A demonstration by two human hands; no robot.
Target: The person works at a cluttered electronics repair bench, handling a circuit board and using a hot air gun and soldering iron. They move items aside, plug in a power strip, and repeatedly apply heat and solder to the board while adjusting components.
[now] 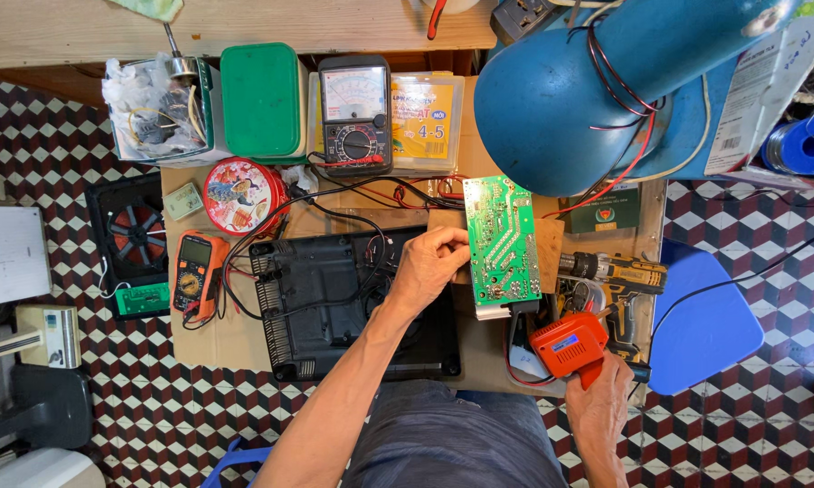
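Two hands in view, both occupied. Left hand [432,262]: forearm runs up from lower centre, fingers closed on left edge of green board [503,244], held tilted over the work area, solder side up. Right hand [601,411]: low at right, wrapped round grip of orange solder gun [569,345], its front end just below the board's lower edge; contact w/ board cannot be told. Under left hand, black casing [334,303] lies open on cardboard sheet [235,339], wires trailing across it. Floor is cube-pattern tile in red, black, white; wooden bench [63,32] along top. Blue lamp shade [560,99] hangs over top right, red and black wire looped round it. Top centre: analog meter [356,113], green lidded box [260,99] to its left, clear box w/ yellow label [429,113] to its right. Round red tin [242,194] and orange multimeter [195,271] sit left of casing. Yellow drill [616,271] lies right of board.
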